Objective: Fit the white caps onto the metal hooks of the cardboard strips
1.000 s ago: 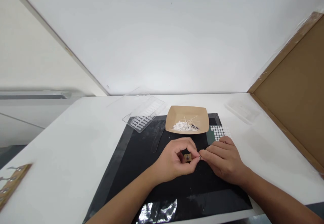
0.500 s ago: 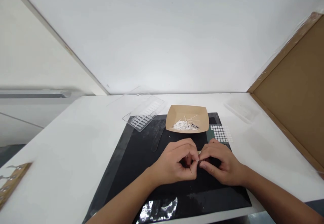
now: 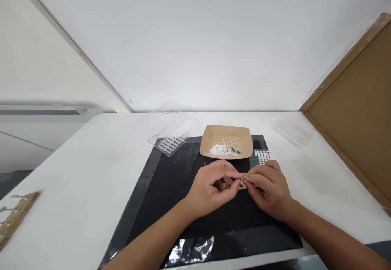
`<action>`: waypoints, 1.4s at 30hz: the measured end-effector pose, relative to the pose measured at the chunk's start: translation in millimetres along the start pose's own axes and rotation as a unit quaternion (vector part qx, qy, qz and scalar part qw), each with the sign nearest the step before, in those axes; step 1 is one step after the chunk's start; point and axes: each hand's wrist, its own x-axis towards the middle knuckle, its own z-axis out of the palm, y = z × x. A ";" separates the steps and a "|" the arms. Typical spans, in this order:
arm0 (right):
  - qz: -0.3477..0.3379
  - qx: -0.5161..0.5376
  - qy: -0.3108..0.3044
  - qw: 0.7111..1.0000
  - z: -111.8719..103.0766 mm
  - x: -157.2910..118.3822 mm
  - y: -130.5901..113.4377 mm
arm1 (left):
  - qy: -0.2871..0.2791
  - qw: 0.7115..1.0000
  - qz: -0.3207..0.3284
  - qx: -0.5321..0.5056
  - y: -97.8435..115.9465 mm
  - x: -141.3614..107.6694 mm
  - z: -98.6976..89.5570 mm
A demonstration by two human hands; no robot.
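Over the black mat my left hand and my right hand meet fingertip to fingertip. Both pinch a tiny shiny metallic piece, too small to make out fully. Beneath the fingers a narrow tan strip shows in part, with a small metallic bit near my left fingers. Just beyond the hands sits a brown paper tray with white scraps and thin sticks. A sheet of white round dots lies behind my right hand, partly covered by it.
Clear plastic cases with white labels stand at the back left, beside a thin clear strip. At the back right lies a clear lid, near a cardboard panel. A wooden rack with metal pieces is at far left.
Both hands have shifted slightly up, and their fingers have straightened around the small metallic piece. More of the tan strip now shows under them.
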 end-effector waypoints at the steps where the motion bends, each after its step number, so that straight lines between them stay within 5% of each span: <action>1: -0.004 -0.014 0.002 1.000 -0.1 0.0 -0.6 | 0.002 1.000 -0.010 0.000 0.2 0.0 0.4; 19: -0.038 -0.114 -0.005 0.993 -6.9 5.7 -6.3 | -0.054 0.982 -0.157 -0.089 5.3 -1.6 -1.9; 42: -0.057 -0.128 -0.043 0.989 -2.1 4.7 -10.7 | 0.052 0.986 -0.147 0.055 2.0 -10.6 16.8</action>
